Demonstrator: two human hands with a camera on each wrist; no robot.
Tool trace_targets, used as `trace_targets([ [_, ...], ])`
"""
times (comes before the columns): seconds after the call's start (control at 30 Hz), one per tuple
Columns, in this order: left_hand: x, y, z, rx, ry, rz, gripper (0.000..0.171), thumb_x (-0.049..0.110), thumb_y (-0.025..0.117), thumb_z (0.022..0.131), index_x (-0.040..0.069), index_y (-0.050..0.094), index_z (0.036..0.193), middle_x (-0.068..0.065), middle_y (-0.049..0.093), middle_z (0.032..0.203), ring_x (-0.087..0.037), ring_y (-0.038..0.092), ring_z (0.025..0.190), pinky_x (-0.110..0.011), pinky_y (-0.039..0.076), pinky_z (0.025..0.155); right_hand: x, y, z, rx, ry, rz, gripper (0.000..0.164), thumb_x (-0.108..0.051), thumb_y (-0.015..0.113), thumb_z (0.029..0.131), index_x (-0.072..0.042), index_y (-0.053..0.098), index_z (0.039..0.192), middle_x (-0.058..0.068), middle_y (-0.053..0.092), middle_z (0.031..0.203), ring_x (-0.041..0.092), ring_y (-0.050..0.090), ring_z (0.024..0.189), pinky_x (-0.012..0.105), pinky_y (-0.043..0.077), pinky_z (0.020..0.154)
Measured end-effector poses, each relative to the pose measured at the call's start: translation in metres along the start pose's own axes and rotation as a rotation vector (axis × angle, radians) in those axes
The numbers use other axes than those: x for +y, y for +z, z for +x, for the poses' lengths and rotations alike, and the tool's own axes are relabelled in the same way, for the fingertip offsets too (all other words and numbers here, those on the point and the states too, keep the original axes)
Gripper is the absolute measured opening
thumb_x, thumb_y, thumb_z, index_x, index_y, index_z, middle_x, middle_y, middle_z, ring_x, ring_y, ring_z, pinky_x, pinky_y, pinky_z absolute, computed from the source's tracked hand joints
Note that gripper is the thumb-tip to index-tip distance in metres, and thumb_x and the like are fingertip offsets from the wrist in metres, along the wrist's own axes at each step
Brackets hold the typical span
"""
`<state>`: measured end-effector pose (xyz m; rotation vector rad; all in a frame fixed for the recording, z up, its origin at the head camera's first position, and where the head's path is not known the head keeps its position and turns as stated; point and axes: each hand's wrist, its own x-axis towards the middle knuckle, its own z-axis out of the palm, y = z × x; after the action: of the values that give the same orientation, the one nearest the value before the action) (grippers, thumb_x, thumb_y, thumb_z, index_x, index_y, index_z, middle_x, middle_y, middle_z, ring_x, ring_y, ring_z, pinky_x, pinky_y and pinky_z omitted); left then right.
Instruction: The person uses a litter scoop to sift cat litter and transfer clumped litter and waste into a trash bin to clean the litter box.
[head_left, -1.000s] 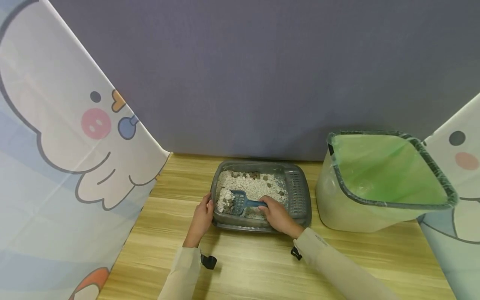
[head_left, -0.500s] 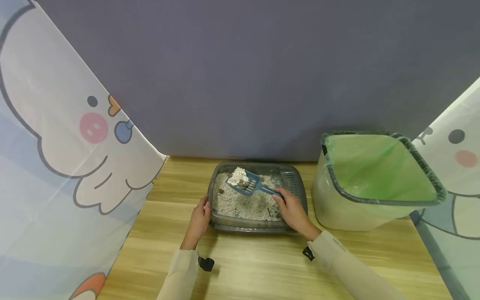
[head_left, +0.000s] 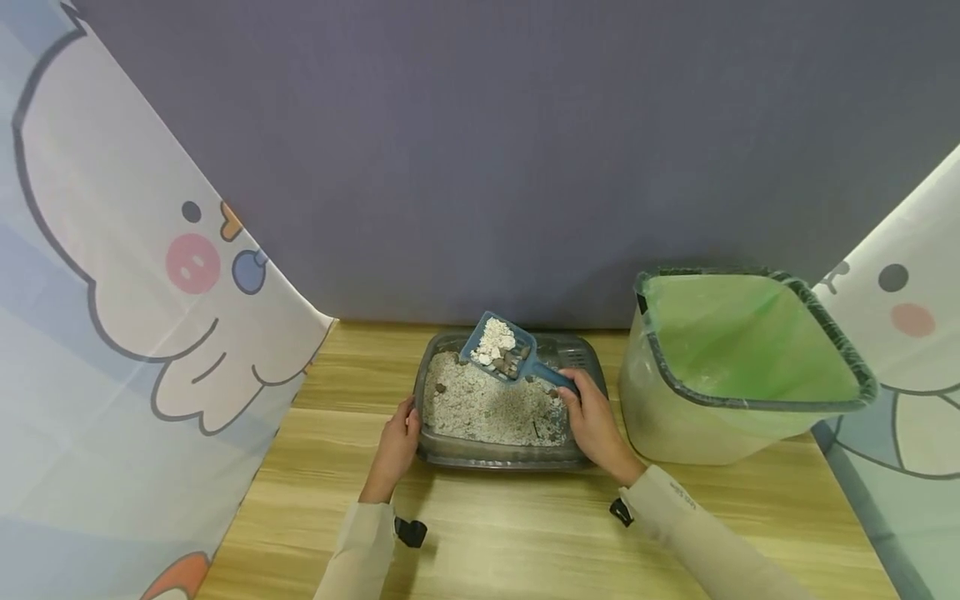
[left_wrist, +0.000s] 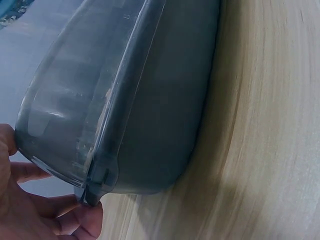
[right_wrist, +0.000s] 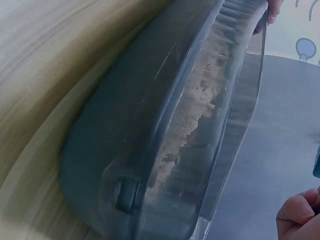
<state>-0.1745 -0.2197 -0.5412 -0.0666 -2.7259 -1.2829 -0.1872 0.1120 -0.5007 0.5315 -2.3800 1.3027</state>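
Observation:
My right hand (head_left: 596, 421) grips the handle of a blue slotted litter scoop (head_left: 537, 367), held over the litter box. White litter (head_left: 493, 340) and several brown clumps (head_left: 510, 363) lie in its bowl. Below is a dark grey litter box (head_left: 487, 456) with a see-through upper wall, partly filled with pale litter (head_left: 480, 417). My left hand (head_left: 396, 442) holds the box's left side. In the left wrist view, its thumb is at the upper rim and its fingers (left_wrist: 87, 220) reach under the lip. The right wrist view catches only part of my right hand (right_wrist: 300, 212) at its edge.
To the right of the box stands a tall whitish bin (head_left: 675, 433) with a green bag liner (head_left: 750, 342) over its rim. The wooden table (head_left: 510, 533) ends at a grey partition (head_left: 480, 167) behind. Cartoon-printed panels (head_left: 127, 275) close off both sides.
The scoop has come up out of the litter, loaded with litter and clumps, and has risen further towards the back of the box. My left hand stays on the box's side.

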Motion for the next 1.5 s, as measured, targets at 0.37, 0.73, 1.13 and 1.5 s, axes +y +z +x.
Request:
trace_targets([
  [0.37,-0.004,0.003,-0.002,-0.031,-0.034,-0.006,0.045,0.023,0.034,0.105,-0.006,0.038,0.14,-0.031,0.055,0.12,-0.043,0.054,0.106,-0.051,0.048,0.082,-0.005,-0.005,0.003,0.021,0.006,0.026,0.024,-0.009,0.046,0.1,-0.003,0.058,0.12,0.0,0.05,0.083,0.01,0.039,0.061,0.029,0.037,0.057],
  [0.73,-0.002,0.003,-0.002,-0.016,-0.02,-0.013,0.042,0.018,0.036,0.104,-0.008,0.04,0.138,-0.03,0.058,0.112,-0.041,0.058,0.101,-0.05,0.05,0.076,-0.016,-0.015,0.008,0.083,-0.028,-0.06,0.025,-0.009,0.059,0.093,-0.007,0.061,0.118,0.0,0.047,0.089,0.01,0.039,0.064,0.027,0.036,0.058],
  [1.13,0.0,0.001,-0.002,-0.01,-0.028,0.004,0.043,0.021,0.035,0.104,-0.006,0.041,0.137,-0.029,0.058,0.113,-0.042,0.057,0.101,-0.049,0.05,0.076,-0.016,-0.017,0.008,0.177,0.004,-0.096,0.027,-0.007,0.063,0.09,-0.005,0.064,0.117,0.002,0.045,0.086,0.01,0.035,0.06,0.026,0.034,0.053],
  [1.5,0.0,0.0,0.0,-0.012,-0.034,-0.005,0.043,0.021,0.035,0.104,-0.006,0.04,0.138,-0.03,0.057,0.115,-0.042,0.057,0.102,-0.05,0.05,0.077,-0.019,-0.021,0.008,0.137,0.102,-0.136,0.028,-0.018,0.057,0.095,-0.002,0.063,0.118,0.002,0.043,0.079,0.014,0.034,0.056,0.029,0.032,0.051],
])
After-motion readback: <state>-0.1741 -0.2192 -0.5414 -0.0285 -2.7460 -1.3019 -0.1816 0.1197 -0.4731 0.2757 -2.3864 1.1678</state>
